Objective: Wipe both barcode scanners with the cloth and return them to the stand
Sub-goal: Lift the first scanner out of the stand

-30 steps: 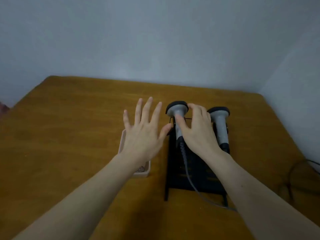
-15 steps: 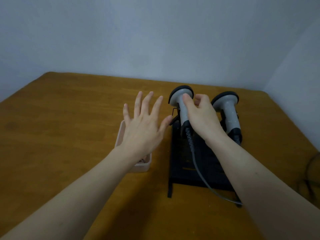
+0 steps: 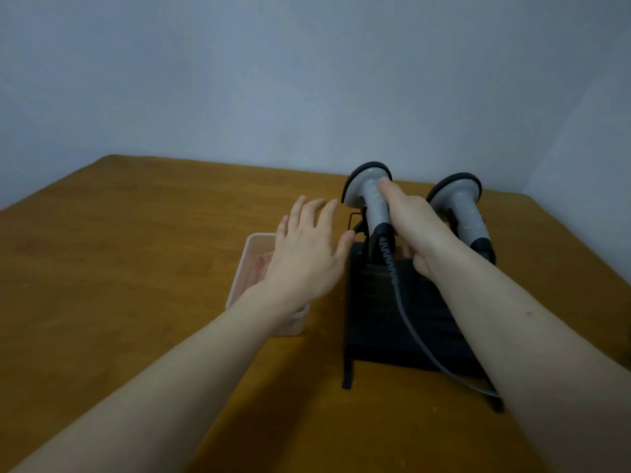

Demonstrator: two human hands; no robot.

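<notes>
Two grey barcode scanners with black heads stand in a black stand (image 3: pixel 386 322) on the wooden table. My right hand (image 3: pixel 415 227) is wrapped around the handle of the left scanner (image 3: pixel 370 196), thumb lying along its neck. The right scanner (image 3: pixel 461 206) stands untouched beside it. My left hand (image 3: pixel 307 254) hovers flat with fingers apart above a clear plastic tub (image 3: pixel 247 268), left of the stand. A pinkish cloth (image 3: pixel 261 262) lies in the tub, mostly hidden by that hand.
A grey coiled cable (image 3: pixel 406 319) runs from the left scanner down over the stand toward the near right. The table's (image 3: pixel 136 268) far edge meets a pale wall just behind the scanners.
My right hand has closed around the left scanner's handle. My left hand has dipped slightly over the tub. The view has shifted left and nearer.
</notes>
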